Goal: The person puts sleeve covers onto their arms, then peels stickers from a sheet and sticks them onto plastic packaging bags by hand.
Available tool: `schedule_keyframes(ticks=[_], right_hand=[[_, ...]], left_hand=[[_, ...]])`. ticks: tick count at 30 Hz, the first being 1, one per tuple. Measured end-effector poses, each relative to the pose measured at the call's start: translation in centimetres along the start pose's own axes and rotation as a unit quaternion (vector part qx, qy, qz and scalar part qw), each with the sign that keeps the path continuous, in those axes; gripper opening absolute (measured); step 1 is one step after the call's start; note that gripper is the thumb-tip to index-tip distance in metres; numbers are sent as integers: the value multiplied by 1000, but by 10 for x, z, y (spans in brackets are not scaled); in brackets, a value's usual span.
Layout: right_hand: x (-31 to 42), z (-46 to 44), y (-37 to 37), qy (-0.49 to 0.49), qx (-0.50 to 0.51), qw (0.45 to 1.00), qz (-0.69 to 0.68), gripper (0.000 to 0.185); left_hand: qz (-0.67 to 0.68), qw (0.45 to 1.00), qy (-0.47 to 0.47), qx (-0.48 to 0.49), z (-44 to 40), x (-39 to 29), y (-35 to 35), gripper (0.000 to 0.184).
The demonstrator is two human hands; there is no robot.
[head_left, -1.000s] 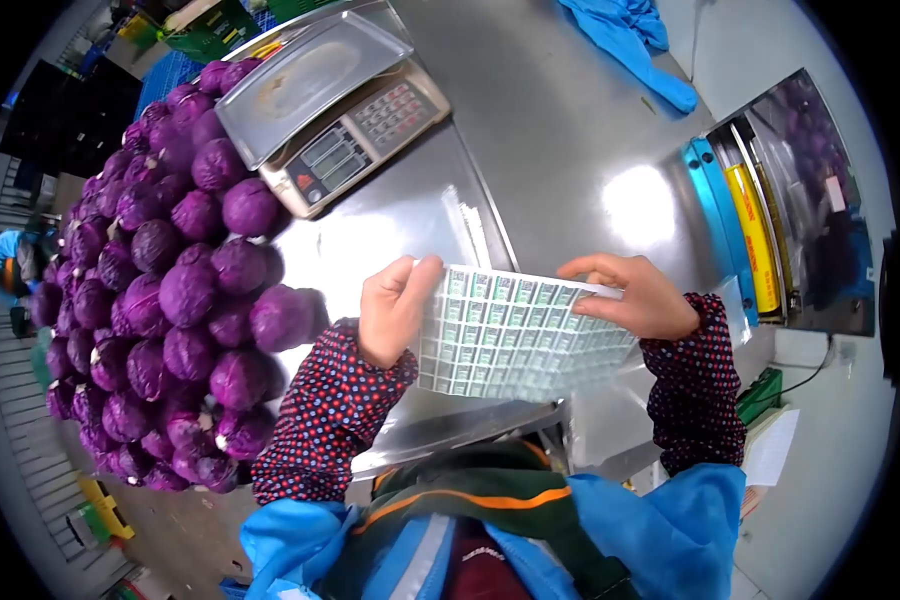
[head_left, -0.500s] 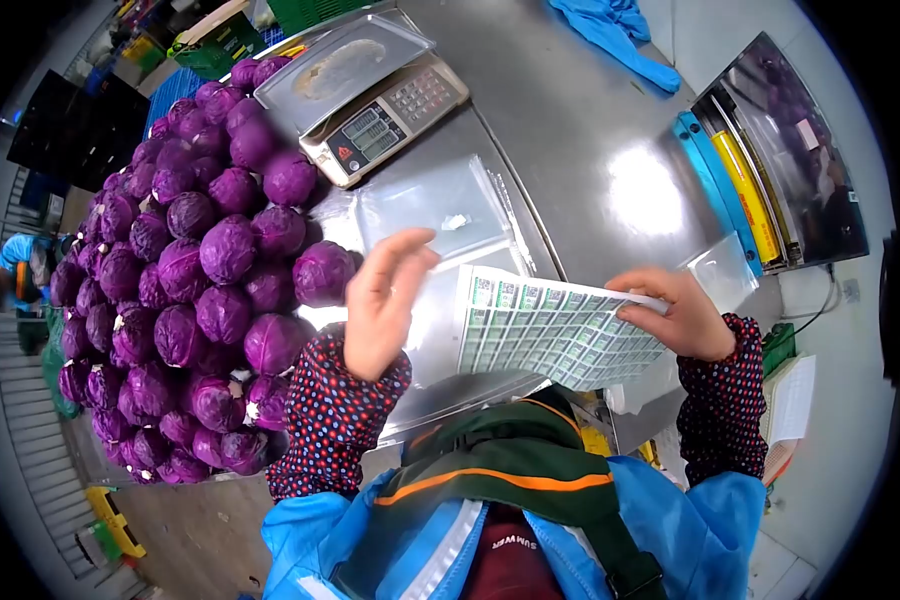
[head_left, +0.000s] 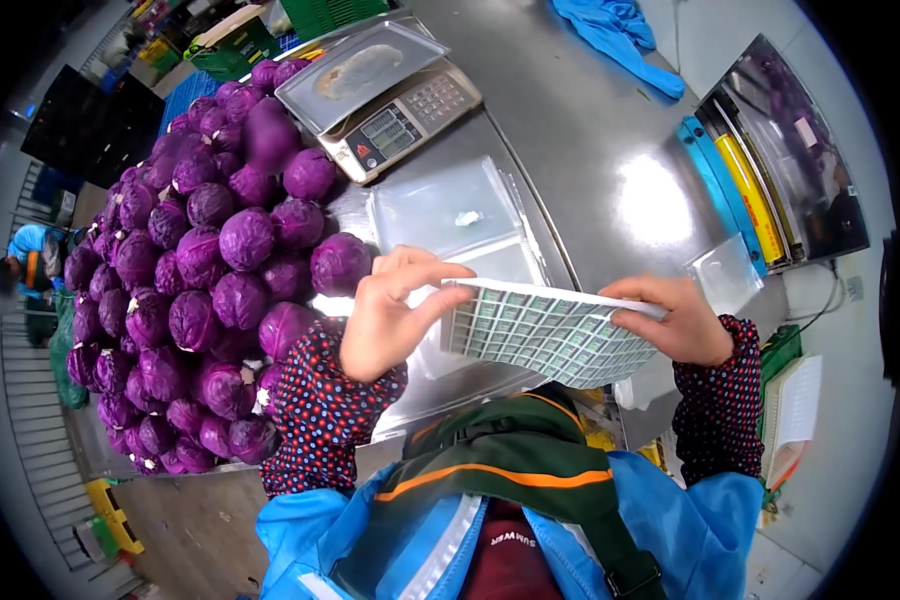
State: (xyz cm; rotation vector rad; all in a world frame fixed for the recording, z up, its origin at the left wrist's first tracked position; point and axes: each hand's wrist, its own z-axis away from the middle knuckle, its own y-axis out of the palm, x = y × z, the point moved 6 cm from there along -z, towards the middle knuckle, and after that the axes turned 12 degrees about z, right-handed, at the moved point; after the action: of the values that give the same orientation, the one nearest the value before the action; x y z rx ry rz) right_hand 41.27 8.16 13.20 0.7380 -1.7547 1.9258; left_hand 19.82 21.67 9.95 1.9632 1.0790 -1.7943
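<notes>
L hand (head_left: 395, 315) & R hand (head_left: 675, 318) are pinching the label sheet (head_left: 550, 335) at opposite ends, above the metal table (head_left: 580, 150)'s near edge. Clear bags (head_left: 445, 210) are lying flat on the table beyond; scale (head_left: 395, 115) is standing beside piled purple cabbages (head_left: 210, 270). Another person (head_left: 30, 255) is showing far L, past the table.

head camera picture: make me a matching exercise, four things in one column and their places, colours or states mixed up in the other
1. label sheet
2. cabbages
3. scale
4. cloth

A. blue, at the far side of the table
B. purple, heaped on the left
C. held between left hand and right hand
D. pale body with a keypad

Pairs: 1-C, 2-B, 3-D, 4-A
</notes>
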Motion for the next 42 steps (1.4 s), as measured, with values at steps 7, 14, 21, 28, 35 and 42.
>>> schedule_keyframes(ticks=[7,14,21,28,35,42], right_hand=[[6,7,-3,-2,40,999,-33,24],[9,2,-5,-62,17,997,44,23],[0,5,-5,91,73,993,-7,33],[-5,-7,5,-43,41,997,43,18],[3,-7,7,-53,-38,991,120,13],[-11,-2,7,-14,-24,995,93,22]], left_hand=[[-4,994,111,17,2,-12,2,24],[198,979,2,44,-3,-3,29,16],[154,987,-37,-28,-2,9,22,12],[110,986,93,82,-15,-5,37,29],[-299,923,189,150,-24,-59,80,47],[-194,959,81,192,-35,-32,89,22]])
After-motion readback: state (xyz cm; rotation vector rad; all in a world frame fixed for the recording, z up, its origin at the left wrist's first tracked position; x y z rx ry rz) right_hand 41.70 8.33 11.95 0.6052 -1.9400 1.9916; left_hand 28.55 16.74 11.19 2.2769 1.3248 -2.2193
